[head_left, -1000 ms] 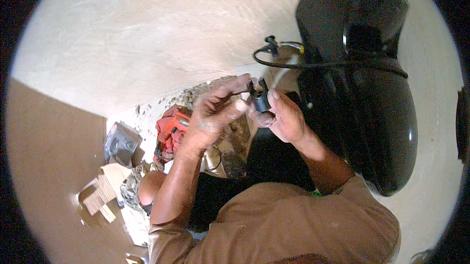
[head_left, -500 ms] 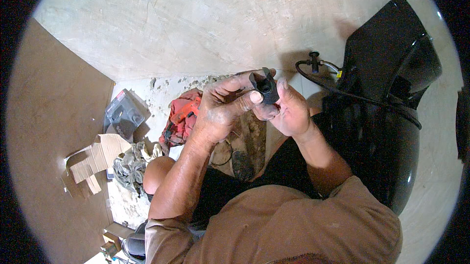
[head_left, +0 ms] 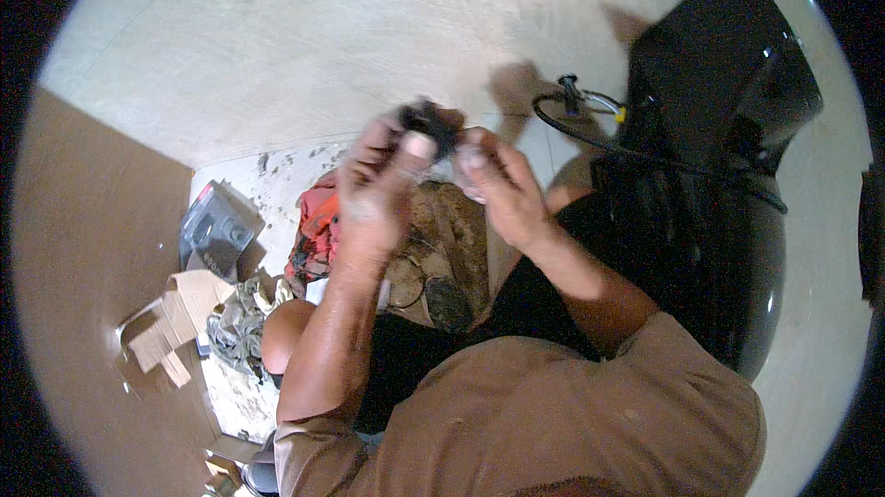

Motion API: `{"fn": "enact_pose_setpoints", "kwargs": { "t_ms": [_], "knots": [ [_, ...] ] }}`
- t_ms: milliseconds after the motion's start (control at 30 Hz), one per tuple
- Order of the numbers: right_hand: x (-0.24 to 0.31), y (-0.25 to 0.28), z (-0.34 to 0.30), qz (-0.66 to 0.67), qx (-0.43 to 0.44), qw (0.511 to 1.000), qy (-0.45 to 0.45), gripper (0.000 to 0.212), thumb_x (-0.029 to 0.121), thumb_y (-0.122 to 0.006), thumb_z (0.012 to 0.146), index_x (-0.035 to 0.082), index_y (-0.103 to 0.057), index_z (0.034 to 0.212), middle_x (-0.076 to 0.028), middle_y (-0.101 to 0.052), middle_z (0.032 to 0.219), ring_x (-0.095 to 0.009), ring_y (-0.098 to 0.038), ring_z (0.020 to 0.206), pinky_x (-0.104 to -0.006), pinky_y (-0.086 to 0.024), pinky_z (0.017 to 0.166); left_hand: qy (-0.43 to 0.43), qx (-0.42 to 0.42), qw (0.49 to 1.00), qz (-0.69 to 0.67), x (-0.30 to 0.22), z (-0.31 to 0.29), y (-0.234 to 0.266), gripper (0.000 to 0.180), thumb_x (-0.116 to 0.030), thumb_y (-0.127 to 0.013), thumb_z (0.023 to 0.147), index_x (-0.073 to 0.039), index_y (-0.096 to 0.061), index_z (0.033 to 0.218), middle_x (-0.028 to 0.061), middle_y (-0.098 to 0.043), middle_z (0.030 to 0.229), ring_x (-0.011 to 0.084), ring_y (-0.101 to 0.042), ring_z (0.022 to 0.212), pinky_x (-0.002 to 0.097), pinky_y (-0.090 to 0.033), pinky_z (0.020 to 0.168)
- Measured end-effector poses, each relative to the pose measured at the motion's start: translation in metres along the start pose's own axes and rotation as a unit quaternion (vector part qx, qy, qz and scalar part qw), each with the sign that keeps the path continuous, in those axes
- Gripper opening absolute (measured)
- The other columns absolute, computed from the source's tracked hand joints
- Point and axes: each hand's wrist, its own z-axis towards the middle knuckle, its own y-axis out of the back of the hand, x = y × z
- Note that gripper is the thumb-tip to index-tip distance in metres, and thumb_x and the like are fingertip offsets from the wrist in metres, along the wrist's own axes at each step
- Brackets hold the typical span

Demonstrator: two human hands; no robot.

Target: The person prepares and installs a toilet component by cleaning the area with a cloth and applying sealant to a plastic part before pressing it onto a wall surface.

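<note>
a glossy black fixture stands at right; the right hand, its grip too blurred to tell, sits just beside the left hand, which holds a black part. handling this seems the step, calling next for steadiness.

Matt-looking black part, blurred; glossy, smooth black fixture; shiny clear plastic package; matt cardboard; crumpled red cloth.

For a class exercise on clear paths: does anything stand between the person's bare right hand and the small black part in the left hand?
Nothing visible stands between the bare right hand and the small black part in the left hand; blur hides whether the right hand touches it.
</note>
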Motion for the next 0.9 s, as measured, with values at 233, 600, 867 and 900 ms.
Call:
{"fn": "enact_pose_setpoints", "kwargs": {
  "t_ms": [233,600,867,900],
  "knots": [
    [-0.073,0.038,-0.035,-0.339,-0.044,0.939,-0.027,0.016,0.004,-0.049,0.099,0.001,-0.060,0.110,-0.014,-0.066,0.097,-0.022,-0.062,0.088,-0.0363,-0.049,0.083,0.093,-0.062,0.971,-0.210,0.003,0.019,0.050,0.037,-0.037,-0.048,0.103,-0.004,-0.055,0.119,0.0071,-0.056,0.086,0.0192,-0.049,0.067,0.0339,-0.046,0.063],
    [-0.038,0.092,-0.099,-0.355,-0.193,0.913,-0.057,0.015,0.009,-0.055,0.100,0.001,-0.062,0.110,-0.016,-0.068,0.099,-0.032,-0.068,0.098,-0.0397,-0.052,0.088,0.167,-0.016,0.977,-0.128,0.032,0.024,-0.004,0.049,-0.023,-0.063,0.101,0.000,-0.052,0.142,0.0031,-0.057,0.097,0.0138,-0.049,0.080,0.0278,-0.043,0.069],
    [0.193,0.132,-0.195,-0.669,-0.296,0.682,0.007,0.024,0.020,-0.059,0.102,0.002,-0.067,0.116,-0.013,-0.071,0.111,-0.025,-0.067,0.104,-0.0362,-0.051,0.095,0.149,0.049,0.978,-0.141,0.063,0.032,-0.034,0.053,0.002,-0.063,0.093,0.002,-0.050,0.144,0.0102,-0.064,0.103,0.0192,-0.065,0.088,0.0350,-0.058,0.084],
    [0.223,0.167,-0.202,-0.722,-0.360,0.590,0.002,0.027,0.022,-0.059,0.102,0.002,-0.068,0.118,-0.013,-0.072,0.112,-0.023,-0.066,0.105,-0.0355,-0.050,0.095,0.143,0.070,0.975,-0.157,0.065,0.032,-0.035,0.053,0.002,-0.064,0.093,0.002,-0.050,0.144,0.0115,-0.065,0.106,0.0205,-0.067,0.091,0.0368,-0.059,0.086]
  ]
}}
